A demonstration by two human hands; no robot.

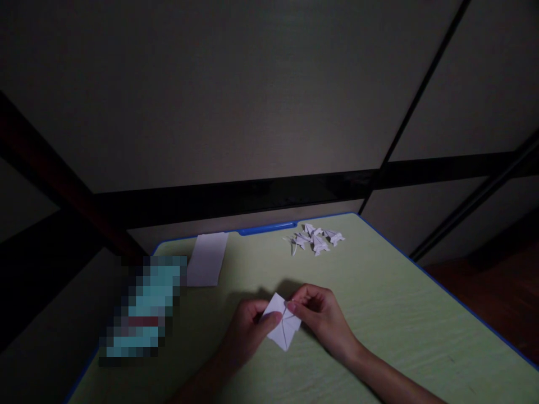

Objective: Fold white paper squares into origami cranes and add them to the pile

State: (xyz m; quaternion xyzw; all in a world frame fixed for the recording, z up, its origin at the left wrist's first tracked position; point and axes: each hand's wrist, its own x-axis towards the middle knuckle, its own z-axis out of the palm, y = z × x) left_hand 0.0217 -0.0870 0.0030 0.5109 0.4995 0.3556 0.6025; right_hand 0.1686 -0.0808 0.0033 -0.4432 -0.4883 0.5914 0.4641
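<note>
Between my two hands is a small white folded paper [285,332], diamond-shaped, with crease lines meeting near its middle. My left hand [249,328] pinches its left side, thumb lying on top. On the upper right edge, my right hand [320,314] grips the paper between thumb and forefinger. The fingers behind the sheet are partly hidden. Farther back on the table, several white folded paper figures [319,243] sit in a cluster, and a thin curled strip of paper [293,247] lies at their left.
The pale green table [404,314] has a blue edge and a blue handle-like piece [268,229] at the back. A stack of white paper [207,259] lies at the back left, beside a blurred-out turquoise item [145,303]. Cabinet panels [236,101] rise directly behind the table.
</note>
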